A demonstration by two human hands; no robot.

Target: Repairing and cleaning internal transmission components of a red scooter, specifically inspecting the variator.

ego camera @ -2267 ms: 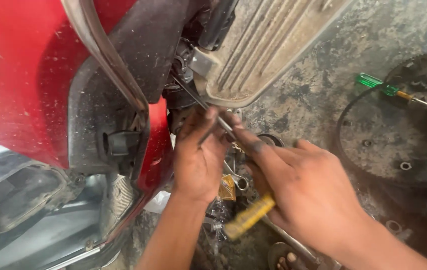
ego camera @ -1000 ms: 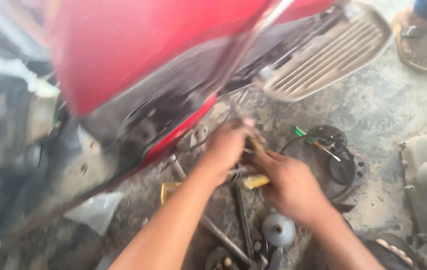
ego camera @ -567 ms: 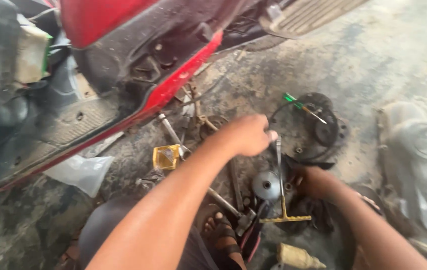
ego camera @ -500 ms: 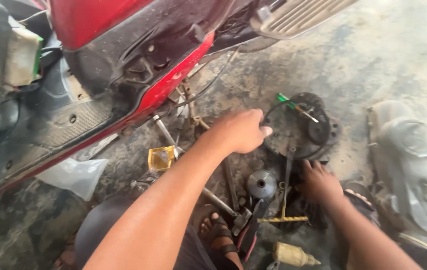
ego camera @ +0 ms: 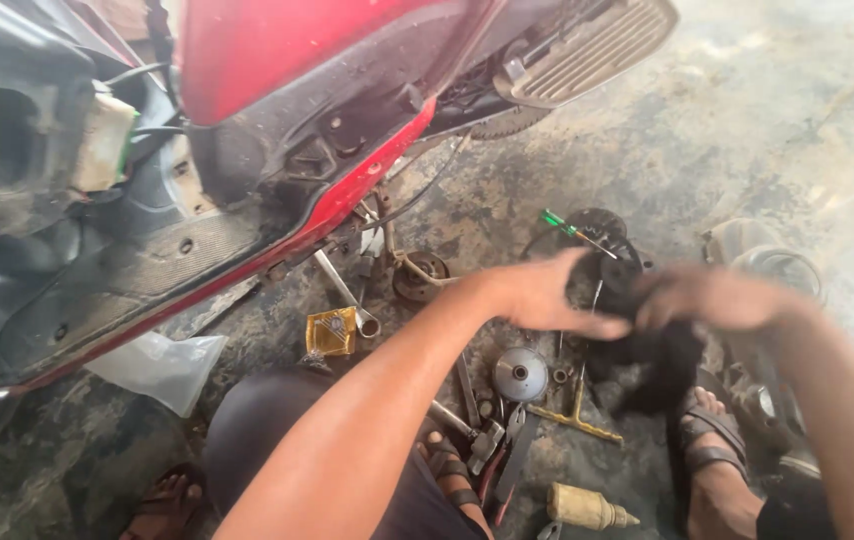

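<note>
Both hands, left hand (ego camera: 547, 295) and right hand (ego camera: 717, 298), now meet over a black rag (ego camera: 652, 360), fingers closed on it but blurred; grip hard to tell exactly. Half a second back the hands were apart among the tools, so this looks like wiping. Below them: round metal cap (ego camera: 520, 374), yellow T-wrench (ego camera: 572, 410), pliers (ego camera: 502, 445). Left, red scooter (ego camera: 277, 60). Sandalled foot (ego camera: 712, 455) crowds the floor.

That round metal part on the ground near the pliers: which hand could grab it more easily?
Probably the left hand. It hovers almost over the round metal part, while the right hand is farther off and gripping a dark rag, which the left also touches.
</note>
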